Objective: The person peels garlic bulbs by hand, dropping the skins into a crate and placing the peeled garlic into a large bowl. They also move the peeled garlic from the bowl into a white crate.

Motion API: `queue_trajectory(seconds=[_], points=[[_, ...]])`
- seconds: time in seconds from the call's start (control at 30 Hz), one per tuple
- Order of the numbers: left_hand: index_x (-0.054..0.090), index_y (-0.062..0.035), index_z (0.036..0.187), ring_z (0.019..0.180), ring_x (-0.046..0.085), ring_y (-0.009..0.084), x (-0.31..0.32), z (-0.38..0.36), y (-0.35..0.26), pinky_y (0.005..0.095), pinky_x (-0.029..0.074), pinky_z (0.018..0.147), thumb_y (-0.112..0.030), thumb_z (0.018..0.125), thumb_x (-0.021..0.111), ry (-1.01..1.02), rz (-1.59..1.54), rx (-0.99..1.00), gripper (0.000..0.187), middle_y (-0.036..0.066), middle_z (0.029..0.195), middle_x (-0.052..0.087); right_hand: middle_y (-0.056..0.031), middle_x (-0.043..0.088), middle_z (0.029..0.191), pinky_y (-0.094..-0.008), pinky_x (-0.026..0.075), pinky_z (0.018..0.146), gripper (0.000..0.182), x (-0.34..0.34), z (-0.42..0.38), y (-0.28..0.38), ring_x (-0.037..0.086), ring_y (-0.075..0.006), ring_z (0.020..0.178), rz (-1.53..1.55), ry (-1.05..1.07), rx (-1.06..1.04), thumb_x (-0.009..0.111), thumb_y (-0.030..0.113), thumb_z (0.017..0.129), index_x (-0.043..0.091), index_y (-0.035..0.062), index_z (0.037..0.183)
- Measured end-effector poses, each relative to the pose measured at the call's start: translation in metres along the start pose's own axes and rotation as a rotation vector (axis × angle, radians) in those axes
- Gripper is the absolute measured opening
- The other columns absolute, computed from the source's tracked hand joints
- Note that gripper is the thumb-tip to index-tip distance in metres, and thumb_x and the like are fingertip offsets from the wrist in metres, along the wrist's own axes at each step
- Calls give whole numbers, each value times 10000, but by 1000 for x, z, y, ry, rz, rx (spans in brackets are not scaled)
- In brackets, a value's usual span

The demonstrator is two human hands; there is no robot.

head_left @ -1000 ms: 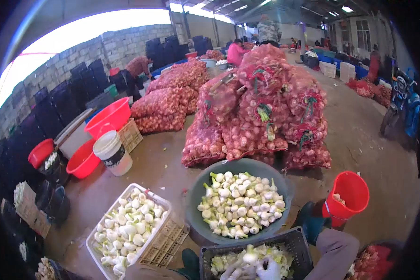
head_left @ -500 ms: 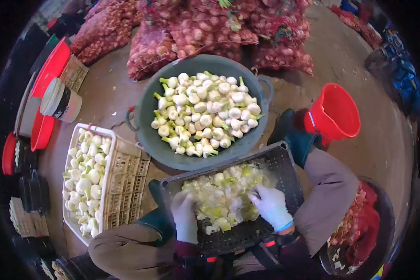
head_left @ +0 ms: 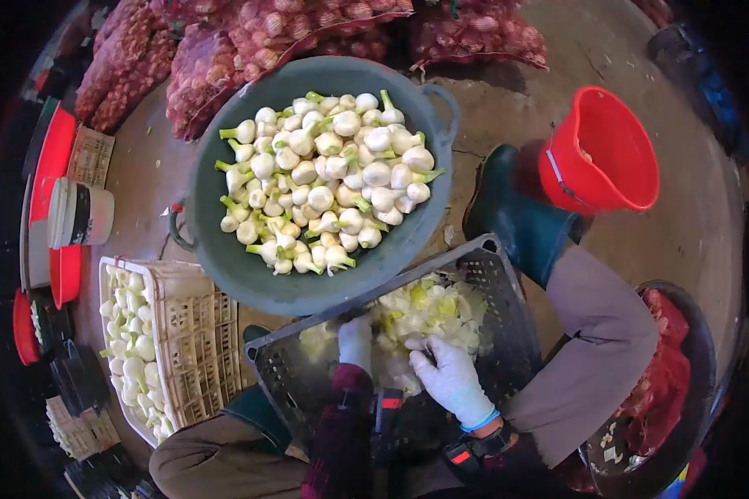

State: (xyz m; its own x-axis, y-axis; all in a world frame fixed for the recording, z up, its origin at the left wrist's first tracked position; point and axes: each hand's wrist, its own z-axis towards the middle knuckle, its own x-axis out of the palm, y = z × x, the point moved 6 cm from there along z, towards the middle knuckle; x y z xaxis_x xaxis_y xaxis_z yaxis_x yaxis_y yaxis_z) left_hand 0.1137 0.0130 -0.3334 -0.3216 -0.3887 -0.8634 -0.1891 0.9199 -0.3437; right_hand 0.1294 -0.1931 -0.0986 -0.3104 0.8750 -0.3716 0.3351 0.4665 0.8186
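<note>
Across my lap sits a black plastic crate (head_left: 508,312) with loose white and yellow-green peelings (head_left: 441,303) in it. My left hand (head_left: 355,343), in a white glove, reaches into the crate near its far wall; its fingers are smeared and partly hidden. Over the peelings, my white-gloved right hand (head_left: 451,381) has its thumb and fingers drawn together. What they hold, if anything, is too small to make out. Just beyond the crate stands a large grey-green tub (head_left: 316,295) of white garlic bulbs (head_left: 324,179) with short green stems.
A white slatted crate (head_left: 195,333) of garlic bulbs stands at left. Red mesh sacks (head_left: 283,29) lie beyond the tub. A red bucket (head_left: 595,154) is beside my boot (head_left: 516,216). At lower right, a dark basin (head_left: 703,366) holds red netting. A pale bucket (head_left: 87,214) stands far left.
My left hand has moved right and deeper into the crate. My right hand has shifted slightly left and lower. The view has turned, and the crate appears more tilted.
</note>
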Motion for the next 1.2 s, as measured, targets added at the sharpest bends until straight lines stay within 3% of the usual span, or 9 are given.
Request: queue_trajectory(seconds=[0.07,0.2,0.27,0.63,0.8,0.87,0.97,1.03,1.2], points=[[704,-125,949,786,665,328,-26,-4,-18,407,523,689,-125,829,545,-90,-393,19,199,146,837,681,-168,686,927,-368,520,759,215,2,3,-1,665,-331,878,67,-30,29,600,191,881,642,50,1037],[698,-102,945,742,665,268,-62,-6,-47,376,517,659,-179,863,546,52,-379,72,190,120,815,687,-172,680,981,-388,517,783,282,0,3,-9,658,-338,905,4,-16,53,612,264,878,633,53,1063],[674,-56,972,731,642,204,-90,-39,-59,332,504,640,-193,886,574,201,-1391,-745,190,92,828,672,-170,680,976,-402,515,780,319,-1,-1,-7,657,-342,898,-24,-61,-16,621,300,873,626,57,1079],[638,22,952,741,526,90,-218,-154,-120,260,451,651,-151,899,629,-602,-1163,-164,181,2,835,580,-145,689,899,-377,514,699,302,22,-38,36,666,-301,800,163,14,-325,695,234,847,633,15,1046],[602,15,928,672,517,85,-231,-157,-113,259,446,619,-143,917,594,-569,-1187,-231,159,10,708,564,-65,668,911,-321,498,622,293,17,-51,34,622,-155,721,669,96,-220,646,147,885,608,0,1136],[565,18,1090,658,554,107,-231,-164,-118,271,465,621,-174,922,592,-357,-1209,-429,257,36,781,613,-68,664,992,-314,492,623,330,12,-50,37,621,-146,739,878,214,-75,637,103,886,587,-13,1192],[387,33,1360,924,595,182,-219,-175,-120,303,484,834,-208,922,573,-291,-1345,-269,534,104,1128,581,-6,595,1026,-181,451,651,364,10,-57,32,520,-21,768,1052,263,25,609,115,914,549,14,1259],[230,-23,1477,1185,484,201,-233,-189,-154,324,415,978,-242,922,590,-175,-1451,-153,697,114,1316,481,-9,602,1046,-204,463,664,365,16,-59,37,540,-42,792,1025,278,22,604,132,919,548,13,1259],[283,-39,1432,1175,492,204,-242,-186,-162,335,424,980,-123,890,622,-327,-1499,-1,645,121,1318,484,-36,648,1062,-288,496,722,333,26,-51,45,601,-119,855,900,251,-271,609,192,916,582,23,1201]])
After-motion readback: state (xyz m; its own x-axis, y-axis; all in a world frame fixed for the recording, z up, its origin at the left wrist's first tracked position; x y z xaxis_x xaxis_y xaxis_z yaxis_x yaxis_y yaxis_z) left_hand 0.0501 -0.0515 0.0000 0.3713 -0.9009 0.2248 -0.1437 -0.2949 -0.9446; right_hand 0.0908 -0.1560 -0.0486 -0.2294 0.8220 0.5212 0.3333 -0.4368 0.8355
